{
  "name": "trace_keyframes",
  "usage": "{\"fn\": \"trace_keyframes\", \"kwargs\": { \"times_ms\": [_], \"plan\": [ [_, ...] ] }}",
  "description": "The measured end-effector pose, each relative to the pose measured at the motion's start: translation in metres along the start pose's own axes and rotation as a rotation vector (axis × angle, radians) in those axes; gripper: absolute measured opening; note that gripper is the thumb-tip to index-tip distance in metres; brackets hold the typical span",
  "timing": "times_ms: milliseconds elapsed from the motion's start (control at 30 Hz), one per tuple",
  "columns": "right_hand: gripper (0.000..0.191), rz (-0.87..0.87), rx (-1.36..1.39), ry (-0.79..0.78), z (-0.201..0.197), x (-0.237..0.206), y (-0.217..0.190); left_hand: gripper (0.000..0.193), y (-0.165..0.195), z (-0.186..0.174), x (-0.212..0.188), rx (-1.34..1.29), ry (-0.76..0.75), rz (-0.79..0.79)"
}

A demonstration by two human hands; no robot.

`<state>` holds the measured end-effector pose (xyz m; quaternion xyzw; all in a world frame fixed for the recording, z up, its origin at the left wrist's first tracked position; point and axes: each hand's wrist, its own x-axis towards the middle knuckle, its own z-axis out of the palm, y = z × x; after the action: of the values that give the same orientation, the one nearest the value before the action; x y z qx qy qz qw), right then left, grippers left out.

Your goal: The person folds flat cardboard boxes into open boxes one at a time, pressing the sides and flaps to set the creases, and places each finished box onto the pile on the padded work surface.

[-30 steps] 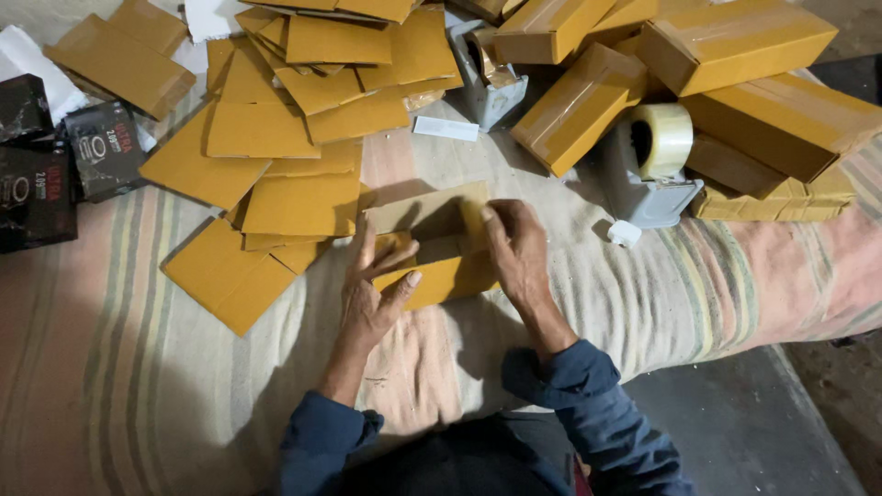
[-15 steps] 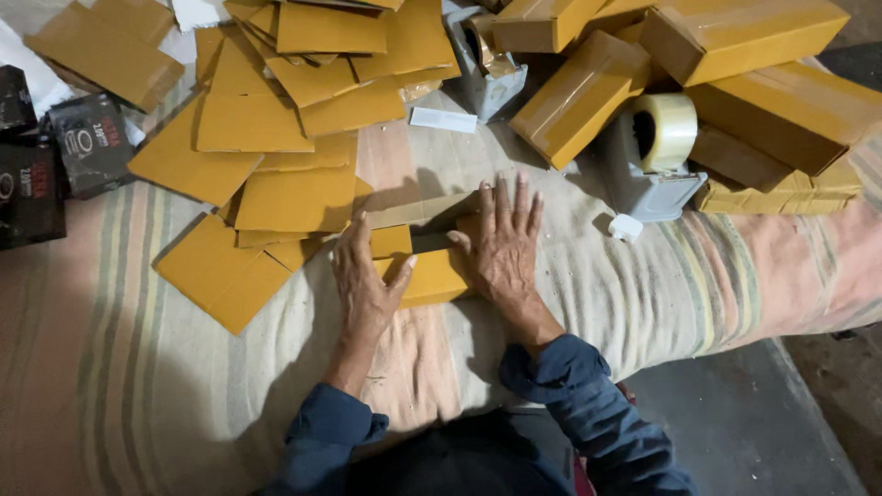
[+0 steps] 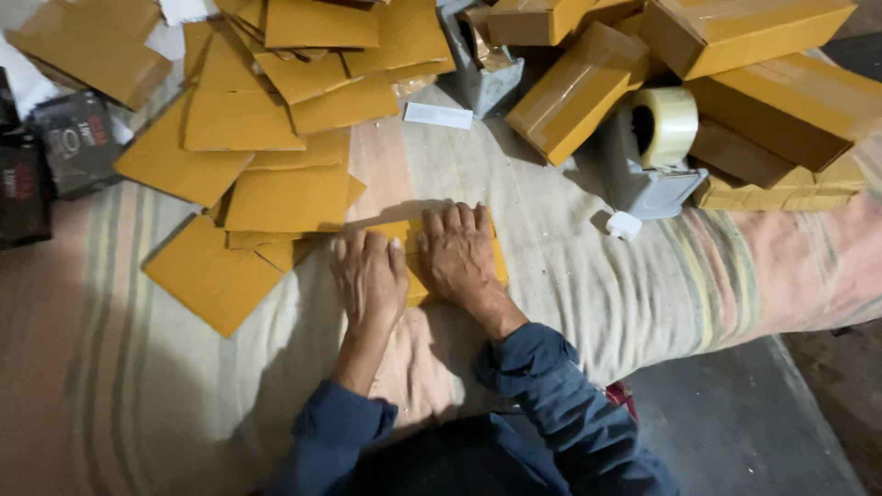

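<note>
Now we press both palms flat, fingers spread, on the card (image 3: 413, 266) lying on the cloth (image 3: 570, 276): left hand (image 3: 369, 278), right hand (image 3: 462, 255). A second ago it stood half-folded; it's flattened now.

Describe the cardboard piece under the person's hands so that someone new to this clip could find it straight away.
Start at the striped cloth over the work surface, then go to the fan of flat yellow-brown sheets at upper left. Just below and right of that fan lies one yellow-brown cardboard piece. Unlike the others, it is pressed flat under the left hand and right hand.
</note>
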<state>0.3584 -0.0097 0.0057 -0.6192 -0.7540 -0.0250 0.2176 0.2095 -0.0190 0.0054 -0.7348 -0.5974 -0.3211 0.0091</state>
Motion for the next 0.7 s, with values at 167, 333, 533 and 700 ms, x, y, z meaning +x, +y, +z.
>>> {"fn": "trace_keyframes", "kwargs": {
  "times_ms": [167,333,533,700],
  "plan": [
    [0.038,0.018,0.107,0.223,-0.002,-0.011,0.013,0.014,0.031,0.026,0.018,0.011,-0.192,0.131],
    [0.036,0.136,0.158,0.149,0.000,-0.018,0.048,0.037,0.004,0.016,0.014,0.112,-0.197,0.101],
    [0.037,-0.096,-0.373,0.290,0.025,0.004,0.040,0.038,-0.001,0.033,0.025,0.173,-0.154,0.044],
    [0.030,-0.085,0.009,-0.120,0.033,0.025,0.040,0.029,0.007,0.059,0.039,0.124,-0.321,-0.004]
  ]
}}
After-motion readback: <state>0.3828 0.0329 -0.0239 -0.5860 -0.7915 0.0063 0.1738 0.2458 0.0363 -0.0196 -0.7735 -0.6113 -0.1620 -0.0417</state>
